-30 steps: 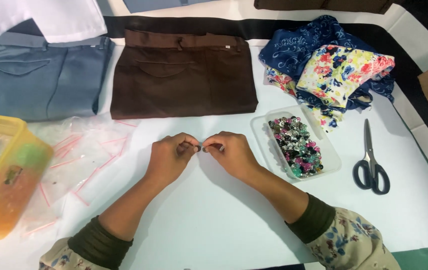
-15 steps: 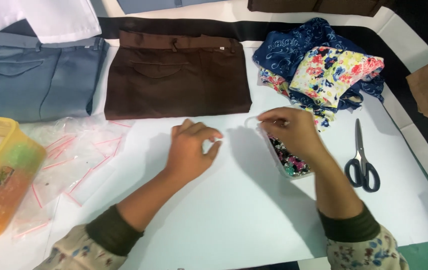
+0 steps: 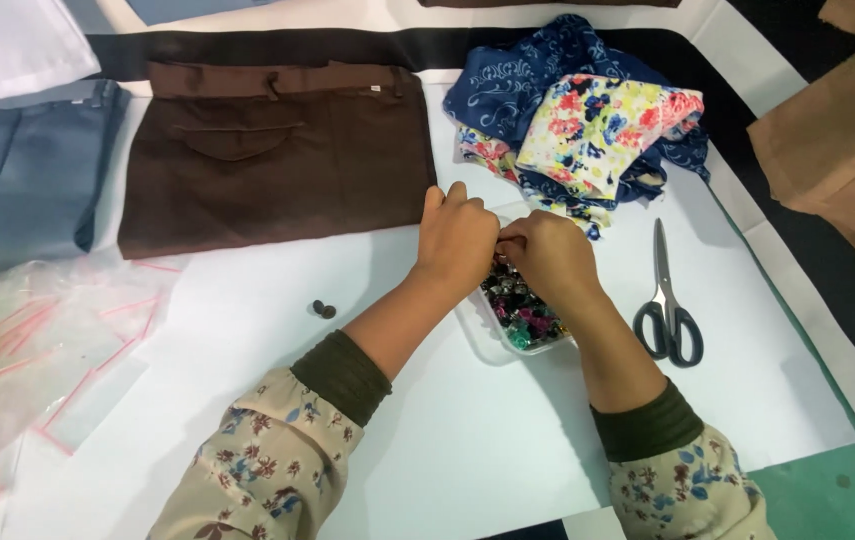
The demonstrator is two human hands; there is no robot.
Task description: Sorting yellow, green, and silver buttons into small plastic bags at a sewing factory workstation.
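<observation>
Head view: both hands had moved right, meeting over the clear tray of shiny buttons. Left hand and right hand pinched fingertips together; what they gripped was hidden. Two dark buttons lay centre-left on the white sheet.

Bright, even overhead light; soft shadows under hands, no glare, pic sharp, slight wide-angle bend at edges.
</observation>
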